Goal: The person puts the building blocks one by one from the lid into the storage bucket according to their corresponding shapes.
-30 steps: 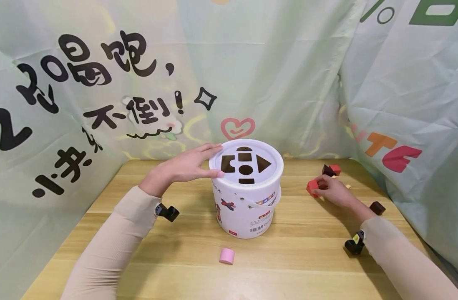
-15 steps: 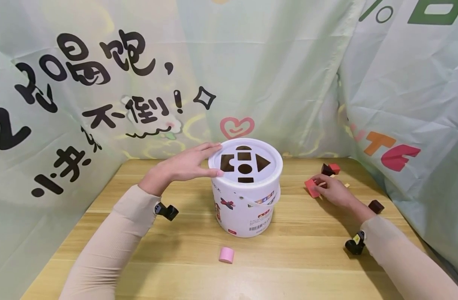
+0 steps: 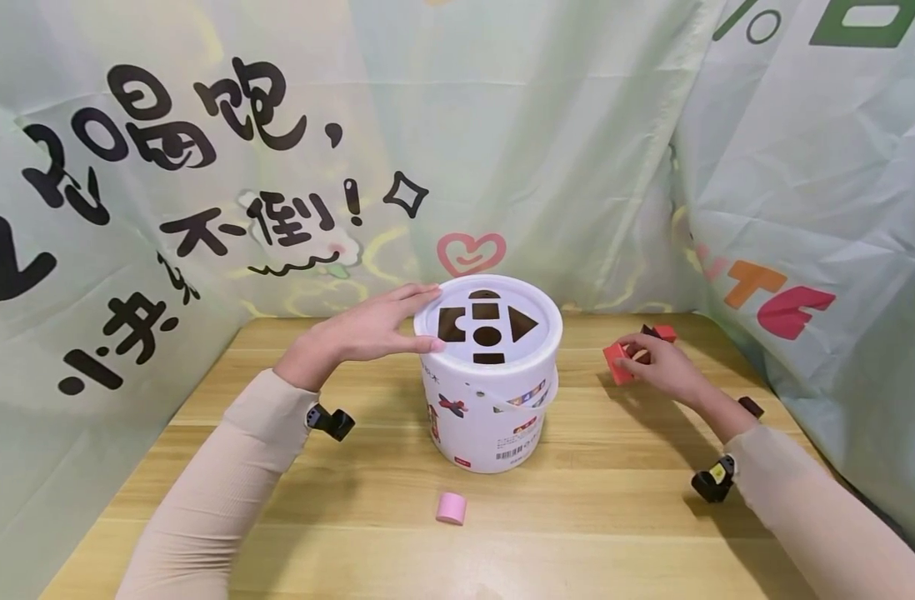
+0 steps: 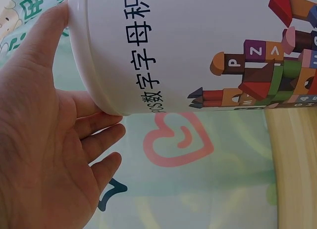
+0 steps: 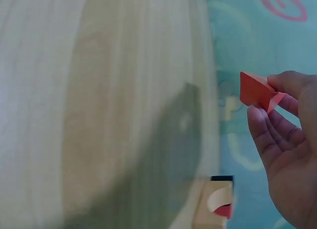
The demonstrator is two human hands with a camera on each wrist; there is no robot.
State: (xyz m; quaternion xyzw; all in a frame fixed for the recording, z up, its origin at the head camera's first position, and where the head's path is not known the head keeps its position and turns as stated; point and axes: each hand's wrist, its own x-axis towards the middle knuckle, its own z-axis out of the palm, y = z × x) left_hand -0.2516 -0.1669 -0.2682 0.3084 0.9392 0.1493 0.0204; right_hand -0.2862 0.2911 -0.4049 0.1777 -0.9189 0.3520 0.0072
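Note:
A white bucket [image 3: 495, 417] stands on the table, its lid [image 3: 532, 354] cut with several shaped holes. My left hand [image 3: 367, 329] rests against the lid's left edge, the thumb on top. In the left wrist view its fairly straight fingertips [image 4: 115, 132] lie by the rim [image 4: 91, 85]. To the right of the bucket, my right hand [image 3: 663, 364] pinches a red triangular block [image 3: 617, 364] between thumb and fingers. The right wrist view shows the same block [image 5: 255, 93] tilted, with one triangular end facing the palm.
A pink rounded block [image 3: 451, 508] lies in front of the bucket. Behind my right hand are a red block [image 3: 665, 332] and a dark block [image 3: 648, 331]. Another dark block [image 3: 750, 407] sits past the right wrist. A wooden arch block [image 5: 213, 204] shows below that hand. Printed curtains [image 3: 540, 167] enclose the table.
My right hand has moved slightly left and upward with the red block, which has turned in the fingers. My left hand keeps its place on the bucket.

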